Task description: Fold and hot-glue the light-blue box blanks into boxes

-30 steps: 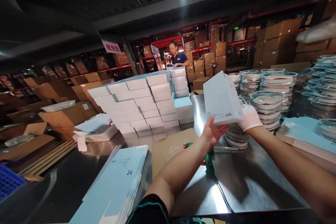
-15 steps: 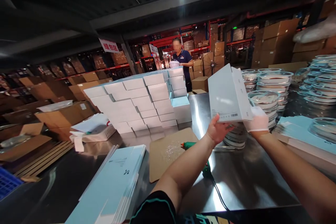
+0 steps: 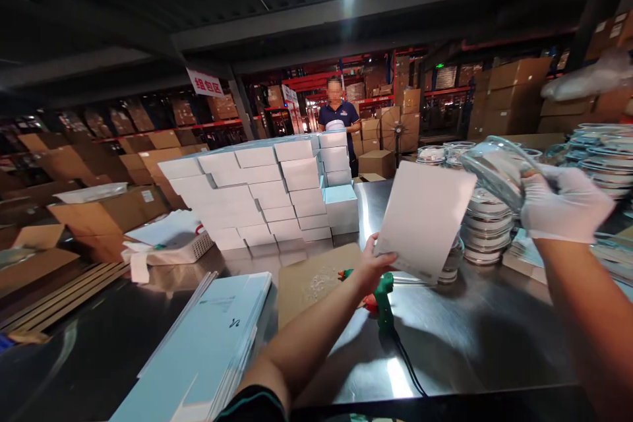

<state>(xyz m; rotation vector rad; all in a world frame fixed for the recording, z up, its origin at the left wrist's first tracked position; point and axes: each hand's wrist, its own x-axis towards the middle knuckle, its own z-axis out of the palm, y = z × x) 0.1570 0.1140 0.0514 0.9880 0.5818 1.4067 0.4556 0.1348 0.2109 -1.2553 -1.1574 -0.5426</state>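
Observation:
My left hand (image 3: 372,269) holds a white carton (image 3: 426,219) by its lower left corner, tilted above the steel table (image 3: 475,343). My right hand (image 3: 564,203), in a white glove, grips a clear round lidded container (image 3: 494,170) lifted off the stacks of like containers (image 3: 482,224) at the right. A green glue gun (image 3: 382,293) with a black cord lies on the table just below my left hand, beside a brown cardboard sheet (image 3: 311,280).
A big stack of white boxes (image 3: 267,194) stands at the table's middle back. Flat light-blue carton blanks (image 3: 208,349) lie front left. More container stacks (image 3: 603,151) fill the right. A person in a dark shirt (image 3: 338,115) stands behind the boxes. Cardboard boxes (image 3: 103,217) sit left.
My right hand let go of the white carton, moved right and picked a clear container off the stacks. My left hand alone now holds the carton, lower and tilted.

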